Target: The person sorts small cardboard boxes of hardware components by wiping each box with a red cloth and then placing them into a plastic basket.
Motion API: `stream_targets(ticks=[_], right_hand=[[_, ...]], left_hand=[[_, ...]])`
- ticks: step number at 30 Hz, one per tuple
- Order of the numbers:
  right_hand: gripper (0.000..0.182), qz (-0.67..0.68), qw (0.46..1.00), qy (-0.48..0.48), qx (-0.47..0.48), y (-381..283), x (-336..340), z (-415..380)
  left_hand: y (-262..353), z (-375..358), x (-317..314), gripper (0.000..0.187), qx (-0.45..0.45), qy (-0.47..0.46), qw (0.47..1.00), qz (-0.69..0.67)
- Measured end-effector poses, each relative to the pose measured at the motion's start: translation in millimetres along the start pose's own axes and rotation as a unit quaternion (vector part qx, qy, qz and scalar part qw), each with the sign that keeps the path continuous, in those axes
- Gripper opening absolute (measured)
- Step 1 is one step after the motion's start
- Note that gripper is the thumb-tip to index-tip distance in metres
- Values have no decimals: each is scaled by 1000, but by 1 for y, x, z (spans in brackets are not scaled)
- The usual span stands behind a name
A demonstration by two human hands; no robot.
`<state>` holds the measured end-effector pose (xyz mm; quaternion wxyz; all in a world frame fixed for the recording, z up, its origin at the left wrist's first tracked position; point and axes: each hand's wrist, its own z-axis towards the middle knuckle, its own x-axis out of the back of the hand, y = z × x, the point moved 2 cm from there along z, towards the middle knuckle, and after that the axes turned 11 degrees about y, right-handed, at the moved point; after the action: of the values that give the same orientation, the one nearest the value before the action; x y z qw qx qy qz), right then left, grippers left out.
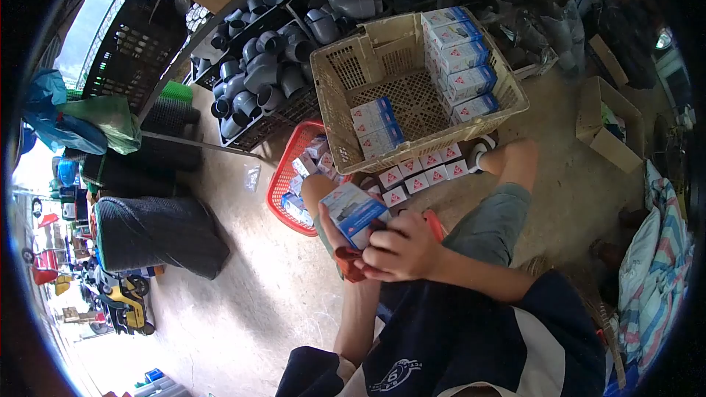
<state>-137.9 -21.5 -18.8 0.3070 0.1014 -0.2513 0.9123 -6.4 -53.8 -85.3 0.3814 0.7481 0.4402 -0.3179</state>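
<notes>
My left hand [333, 231] is wrapped round a small white and blue printed box [357, 209], held tilted above my lap. At the near end of this box my right hand [404, 250] is closed, its fingers curled. A reddish-brown cloth [348, 265] hangs under the right fingers, against my left wrist; part of it is hidden. Beyond my knees stands a beige plastic crate [419, 148] with similar boxes stacked along its right side and a smaller group at its near left. More boxes [416, 181] line up in rows on the floor before the crate.
A red basket [273, 198] with loose boxes sits left of my knee. Grey pipe elbows [265, 73] fill black crates behind it. Rolls of dark netting [158, 235] lie at the left. An open cardboard box [610, 125] and a striped sack [651, 272] are at the right.
</notes>
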Motion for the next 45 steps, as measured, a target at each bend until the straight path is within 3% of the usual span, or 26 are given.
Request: stream_targets(ticks=[2, 4, 6, 10, 16, 18, 20, 21, 24, 27, 28, 29, 30, 32, 33, 36, 37, 38, 39, 41, 42, 45], right_hand=[[28, -27, 999, -18, -36, 21, 4, -14], [28, -34, 991, 26, -127, 23, 6, -9], [28, -32, 983, 61, -168, -1, 0, -10], [28, -22, 990, 76, -121, -14, -11, 2], [29, 15, 975, 116, -190, 1, -7, 1], [31, -14, 970, 109, -219, 10, -2, -1], [32, -5, 977, 95, -189, -1, -2, -4], [32, 6, 979, 91, -180, -13, -5, 1], [30, 27, 982, 99, -158, -10, -9, -1], [27, 70, 965, 120, -224, 25, -7, -20], [26, 73, 941, 125, -307, 42, -7, -26], [25, 75, 909, 129, -389, 55, -8, -31], [25, 117, 881, 148, -433, 62, -2, -27], [24, 196, 813, 181, -518, 64, 15, -13], [25, 188, 850, 115, -478, 56, 25, 3], [28, 141, 937, -53, -316, 33, 46, 41], [29, 114, 960, -86, -240, 25, 40, 48], [31, 88, 976, -118, -161, 18, 35, 53], [33, 76, 961, -162, -211, 18, 32, 53], [31, 21, 954, -135, -267, 28, 21, 48], [31, -7, 949, -120, -292, 35, 17, 47], [28, 6, 960, -147, -237, 26, 17, 40]], left_hand=[[3, -13, -28, 72, 14, 10, 999, -38], [-4, -25, -48, 75, -62, 106, 992, 25], [-3, -25, -45, 76, -79, 97, 991, 46], [-3, -11, -33, 78, -68, 56, 996, -10], [3, -37, -53, 75, -98, 123, 985, 67], [4, -43, -55, 74, -78, 113, 990, 25], [4, -41, -45, 74, -66, 78, 994, 32], [-1, -36, -37, 76, -148, 135, 971, 132], [1, -36, -29, 80, -116, 99, 985, 86], [13, -50, -49, 74, -132, 120, 978, 103], [16, -51, -48, 71, -150, 126, 974, 117], [17, -55, -43, 73, -130, 68, 982, 122], [19, -54, -43, 75, -249, 32, 938, 237], [14, -55, -43, 87, -459, -39, 770, 442], [12, -54, -41, 99, -440, -59, 765, 467], [18, -57, -54, 95, -393, -35, 607, 690], [17, -48, -44, 90, -385, -89, 622, 676], [17, -49, -40, 89, -406, -113, 573, 703], [17, -50, -42, 89, -426, -136, 520, 728], [16, -61, -41, 86, -479, -141, 424, 755], [14, -63, -40, 86, -478, -146, 422, 757], [15, -63, -40, 84, -435, -128, 427, 782]])
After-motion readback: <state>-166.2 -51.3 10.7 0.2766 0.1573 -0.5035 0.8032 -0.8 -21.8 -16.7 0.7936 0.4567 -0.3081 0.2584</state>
